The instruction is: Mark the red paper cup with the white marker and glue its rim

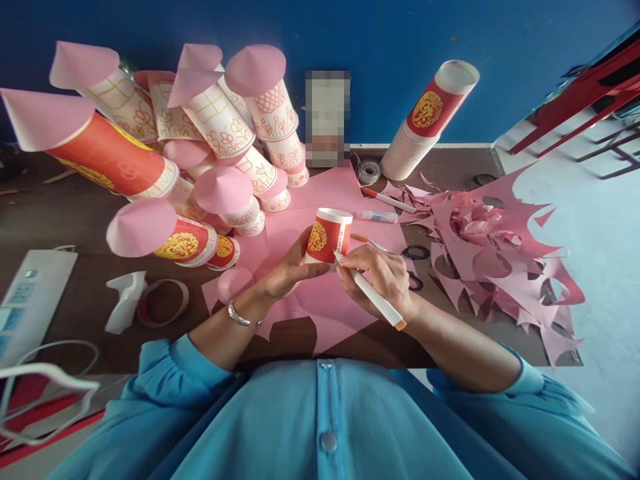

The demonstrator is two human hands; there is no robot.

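My left hand (293,270) is wrapped round a red paper cup (329,235) with a gold emblem, its white rim uppermost. In my right hand (383,273) is a white marker (375,300) with an orange end; its tip meets the lower side of the cup. Pink paper sheets (345,320) lie beneath both hands. Just beyond the right hand are a glue stick (377,216), a red-and-white marker (390,199) and black scissors (416,252), partly hidden.
Stacked cup towers with pink paper cones (223,190) crowd the left. At the back right leans a tall stack of cups (413,150), near a tape roll (369,171). Pink paper scraps (500,253) heap on the right. A larger tape roll (163,302) and a power strip (35,300) lie left.
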